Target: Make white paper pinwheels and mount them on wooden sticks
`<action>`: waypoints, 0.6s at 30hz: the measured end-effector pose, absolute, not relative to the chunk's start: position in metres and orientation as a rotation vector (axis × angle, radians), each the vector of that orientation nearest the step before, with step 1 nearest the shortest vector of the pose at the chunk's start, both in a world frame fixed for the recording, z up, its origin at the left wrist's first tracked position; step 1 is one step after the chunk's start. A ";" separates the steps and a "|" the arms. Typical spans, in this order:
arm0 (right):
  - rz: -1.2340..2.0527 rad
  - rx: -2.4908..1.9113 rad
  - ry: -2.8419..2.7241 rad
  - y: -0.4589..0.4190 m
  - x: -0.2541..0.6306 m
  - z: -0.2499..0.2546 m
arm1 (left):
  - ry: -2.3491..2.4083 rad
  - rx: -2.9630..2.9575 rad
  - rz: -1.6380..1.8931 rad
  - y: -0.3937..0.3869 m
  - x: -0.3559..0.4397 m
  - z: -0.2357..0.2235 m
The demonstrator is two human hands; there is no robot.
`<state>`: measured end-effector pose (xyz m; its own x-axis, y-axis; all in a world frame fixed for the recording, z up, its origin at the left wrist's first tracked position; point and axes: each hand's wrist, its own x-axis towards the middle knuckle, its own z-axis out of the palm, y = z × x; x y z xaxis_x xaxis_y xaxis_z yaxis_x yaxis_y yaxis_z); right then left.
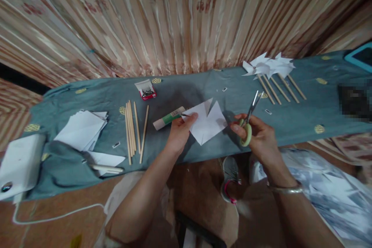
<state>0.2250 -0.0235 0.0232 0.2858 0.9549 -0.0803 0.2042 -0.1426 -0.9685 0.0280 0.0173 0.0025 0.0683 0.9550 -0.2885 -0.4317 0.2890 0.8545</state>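
From my remote seat I see the left hand [181, 130] closed in a pinch on the left edge of a white sheet of paper [211, 123], thumb on top and fingers beneath. The sheet is held over the near middle of the cloth [290, 118]. I take that grip at the edge as a way to leave the rest free; a cut gapes at the far side, while a line at the near corner could be a cut or a crease.

The right hand [258, 130], just right of the sheet, is curled around the handles of the scissors [252, 109]. The blades stand slightly parted and point far, apart from the paper, which I judge spares the left fingers.

A tube [170, 117] lies beyond the left hand, within easy reach. Further left, loose sticks [130, 133] lie roughly side by side, probably for lifting singly, and the small box [148, 93] beyond them has its lid up, exposing its contents. Paper stack [81, 128] far left, pinwheels [270, 66] far right: both sit outside the hands' space.
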 end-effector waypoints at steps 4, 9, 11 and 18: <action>1.037 -1.471 -1.077 -0.017 0.217 0.024 | 1.052 0.771 1.093 0.015 0.030 -0.002; 1.192 -1.434 -1.036 -0.016 0.210 0.024 | 1.064 0.812 1.034 0.013 0.030 -0.004; 1.228 -1.438 -1.009 -0.015 0.208 0.023 | 1.037 0.753 1.031 0.013 0.030 -0.001; 1.109 -1.444 -0.894 -0.009 0.199 0.018 | 0.739 0.559 1.079 0.012 0.034 0.012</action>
<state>0.1992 -0.0089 0.0182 0.2888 0.9429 -0.1658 -0.0383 -0.1617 -0.9861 0.0337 0.0115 0.0123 0.2797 0.9242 -0.2601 -0.5761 0.3783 0.7246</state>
